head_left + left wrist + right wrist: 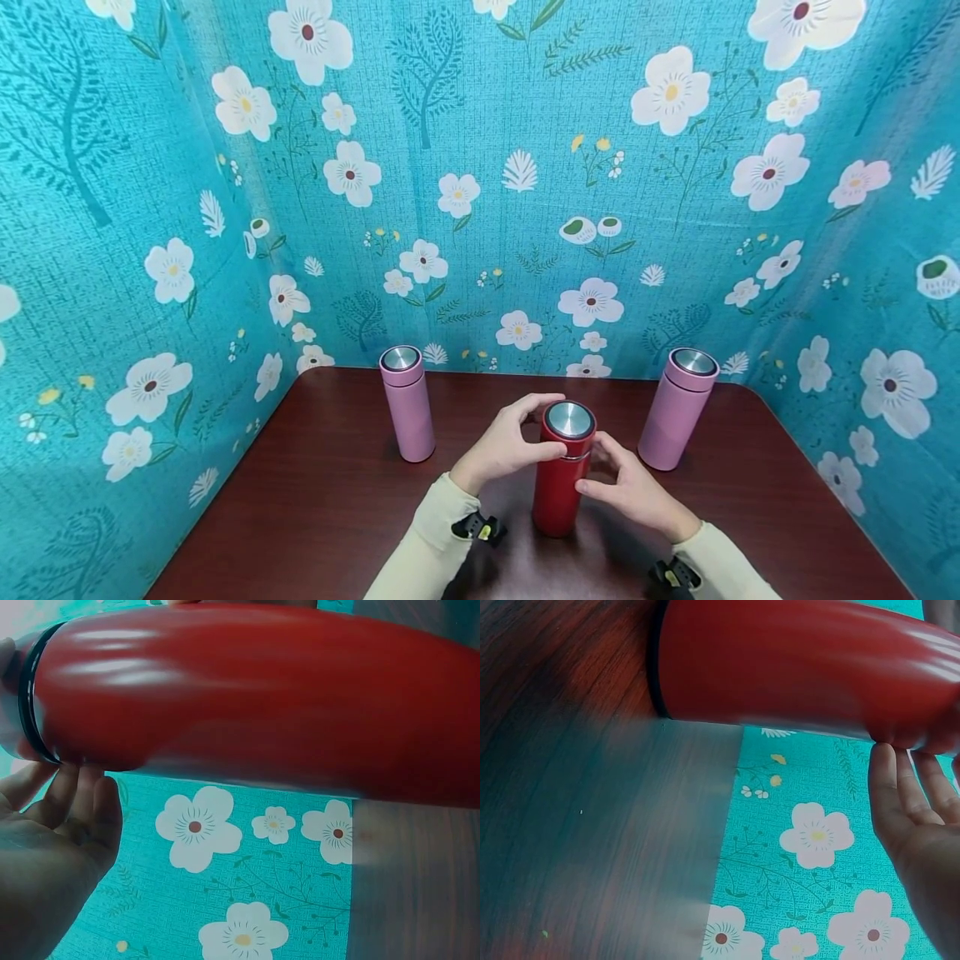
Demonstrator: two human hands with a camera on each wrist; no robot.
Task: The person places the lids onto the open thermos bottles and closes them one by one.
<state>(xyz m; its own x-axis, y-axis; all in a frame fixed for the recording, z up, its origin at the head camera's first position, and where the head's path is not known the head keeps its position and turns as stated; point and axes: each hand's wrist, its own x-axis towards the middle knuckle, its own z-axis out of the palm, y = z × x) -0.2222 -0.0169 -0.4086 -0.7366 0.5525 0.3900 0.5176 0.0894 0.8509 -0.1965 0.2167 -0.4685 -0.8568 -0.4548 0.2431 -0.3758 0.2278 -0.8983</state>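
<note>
- Sleeves (423, 546), long and pale, enter at the bottom of the head view; the left hand (506, 446) and right hand (637, 490) angle inward toward each other.
- Also in the head view, a red bottle (557, 492) is upright between them, at the front middle of a dark wooden table (322, 492). The left thumb and fingers, spread wide, grip its steel-topped lid (570, 419); the right fingers and thumb hold its right side, the thumb below the lid seam.
- Around them, a left pink bottle (409, 408) stands well apart from the hands; a right pink bottle (678, 412) stands nearer. The table's back edge meets turquoise floral cloth (465, 125).
- Left wrist view: bent fingertips touch the bottle beside a dark ring (30, 697).
- Right wrist view: curved fingertips touch its side; the dark-rimmed base (657, 664) faces the tabletop, contact hard to judge.
</note>
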